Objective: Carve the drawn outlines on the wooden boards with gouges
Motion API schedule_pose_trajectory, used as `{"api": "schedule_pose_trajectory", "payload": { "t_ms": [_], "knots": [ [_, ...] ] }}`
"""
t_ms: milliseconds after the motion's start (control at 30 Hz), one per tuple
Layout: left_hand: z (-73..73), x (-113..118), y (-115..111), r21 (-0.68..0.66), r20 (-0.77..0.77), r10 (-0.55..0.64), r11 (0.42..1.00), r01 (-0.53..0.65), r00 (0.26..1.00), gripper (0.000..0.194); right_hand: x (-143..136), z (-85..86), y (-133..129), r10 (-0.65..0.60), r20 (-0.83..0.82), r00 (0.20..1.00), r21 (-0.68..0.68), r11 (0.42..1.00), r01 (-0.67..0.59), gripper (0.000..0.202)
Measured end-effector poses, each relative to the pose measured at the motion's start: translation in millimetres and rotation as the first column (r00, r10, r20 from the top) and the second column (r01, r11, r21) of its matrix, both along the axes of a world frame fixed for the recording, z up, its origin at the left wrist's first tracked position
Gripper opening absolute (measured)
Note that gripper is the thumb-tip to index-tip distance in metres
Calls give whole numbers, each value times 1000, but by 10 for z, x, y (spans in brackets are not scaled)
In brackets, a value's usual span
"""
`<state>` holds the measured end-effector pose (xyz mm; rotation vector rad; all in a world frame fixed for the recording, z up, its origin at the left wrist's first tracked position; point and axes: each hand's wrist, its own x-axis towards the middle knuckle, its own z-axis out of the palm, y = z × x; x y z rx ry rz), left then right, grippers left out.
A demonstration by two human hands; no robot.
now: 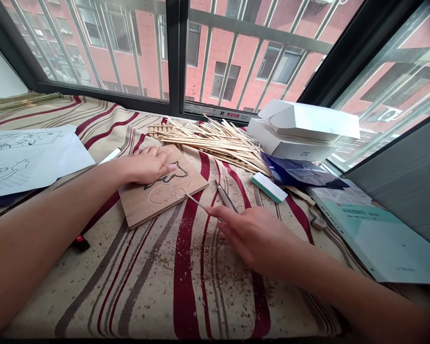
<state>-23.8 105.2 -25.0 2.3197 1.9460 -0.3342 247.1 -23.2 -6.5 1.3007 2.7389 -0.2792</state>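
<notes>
A square wooden board (161, 205) lies tilted on the striped cloth, with a dark outlined figure and pale cut lines on its face. My left hand (146, 165) rests flat on the board's upper part, fingers stretched out. In my right hand (252, 229) is a thin metal carving tool (195, 198); the fingers close round it and hide its handle. The tool's tip meets the board near the pale curved lines. Beside the right hand lies a pen-like knife (225, 197). Wood crumbs (215, 258) are scattered over the cloth.
Behind the board lies a pile of thin wooden strips (215, 143). White boxes (301, 131), a blue packet (301, 171), a white-and-green block (268, 187) and a book (376, 234) are on the right. Drawn-on paper sheets (32, 157) lie left. A barred window stands behind.
</notes>
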Motion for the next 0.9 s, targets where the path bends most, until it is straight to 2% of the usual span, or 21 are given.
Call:
{"api": "schedule_pose_trajectory", "payload": {
  "t_ms": [133, 300, 433, 567, 700, 900],
  "knots": [
    [5, 7, 0, -25, 21, 19, 1000, -19, 1000, 80, -8, 7, 11, -2, 0, 1000, 68, 998, 2, 51],
    [5, 12, -6, -19, 15, 11, 1000, -10, 1000, 83, -9, 7, 4, -34, -11, 999, -4, 999, 34, 47],
    [13, 17, -14, -35, 29, 19, 999, -18, 999, 82, -5, -13, 7, -24, 3, 1000, 70, 997, 23, 50],
    [36, 40, -30, -55, 19, 42, 998, -41, 999, 83, 5, -23, -1, -36, -12, 999, 36, 999, 37, 46],
    [54, 57, -34, -60, 25, 37, 998, -35, 999, 83, -8, -26, -13, -28, 11, 1000, 89, 996, 27, 50],
    [29, 39, -3, -57, 27, 30, 998, -28, 999, 85, -35, 18, -15, -48, -4, 999, 42, 998, 49, 47]
  ]
}}
